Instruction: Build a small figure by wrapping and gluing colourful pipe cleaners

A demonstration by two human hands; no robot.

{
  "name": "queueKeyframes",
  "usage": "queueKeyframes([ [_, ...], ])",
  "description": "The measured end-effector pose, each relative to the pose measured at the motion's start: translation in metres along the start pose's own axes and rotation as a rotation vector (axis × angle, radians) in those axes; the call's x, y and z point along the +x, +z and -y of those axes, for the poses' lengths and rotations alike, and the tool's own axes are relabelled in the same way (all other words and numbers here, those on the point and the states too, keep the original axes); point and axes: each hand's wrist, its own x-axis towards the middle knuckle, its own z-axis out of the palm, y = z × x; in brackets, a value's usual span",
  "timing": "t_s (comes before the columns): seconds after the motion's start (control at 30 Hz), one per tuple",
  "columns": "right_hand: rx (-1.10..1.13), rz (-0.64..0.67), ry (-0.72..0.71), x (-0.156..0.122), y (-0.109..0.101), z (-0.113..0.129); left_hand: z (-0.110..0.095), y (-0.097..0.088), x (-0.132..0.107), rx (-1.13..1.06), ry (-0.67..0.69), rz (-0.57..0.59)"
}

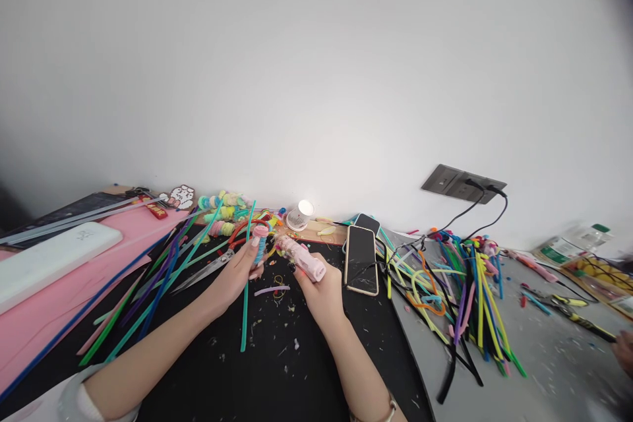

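Observation:
My left hand (241,270) is closed around a small pink and blue coiled piece on a teal pipe cleaner (246,290) that hangs down over the black mat (277,369). My right hand (321,287) grips a pink tube-shaped tool (301,258), its tip pointing left toward the coiled piece. The two hands are close together, a little apart. A short lilac pipe cleaner scrap (271,290) lies on the mat between them.
Long pipe cleaners (163,277) and scissors (205,270) lie left. Two phones (361,258) sit right of my hands. A tangled heap of pipe cleaners (455,290) covers the grey table. A lit cup (300,214), wall socket (462,183), pink board (54,290).

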Motion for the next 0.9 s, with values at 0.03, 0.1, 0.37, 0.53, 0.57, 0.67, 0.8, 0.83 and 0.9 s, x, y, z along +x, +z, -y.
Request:
queueKeyframes([
  [0.03, -0.001, 0.001, 0.001, -0.0001, 0.0, -0.0002, -0.0005, 0.0, -0.0001, -0.004, 0.006, 0.004],
  [0.1, -0.006, 0.003, 0.005, -0.0003, 0.0, -0.0005, -0.0007, -0.0001, 0.0002, -0.009, 0.013, 0.007],
  [0.37, -0.014, 0.0, 0.009, -0.0007, 0.0002, -0.0007, -0.0017, 0.0003, 0.0008, -0.013, -0.005, -0.003],
  [0.53, -0.019, 0.0, 0.004, -0.0001, -0.0008, 0.0009, -0.0031, -0.0008, 0.0019, -0.031, -0.03, 0.004],
  [0.57, -0.019, -0.001, 0.003, -0.0001, -0.001, 0.0013, -0.0028, -0.0013, 0.0024, -0.034, -0.028, 0.004],
  [0.67, -0.022, -0.002, 0.005, -0.0002, -0.001, 0.002, -0.0022, -0.0026, 0.0031, -0.045, -0.017, -0.015],
  [0.8, -0.024, -0.009, 0.007, -0.0003, -0.0003, 0.0012, -0.0055, -0.0017, 0.001, -0.058, -0.026, -0.058],
  [0.83, -0.026, -0.011, 0.007, -0.0003, -0.0002, 0.0009, -0.007, -0.0011, 0.0002, -0.061, -0.033, -0.066],
  [0.9, -0.033, -0.014, 0.007, -0.0002, -0.0001, 0.0006, -0.0095, 0.0, -0.0009, -0.069, -0.049, -0.08],
])
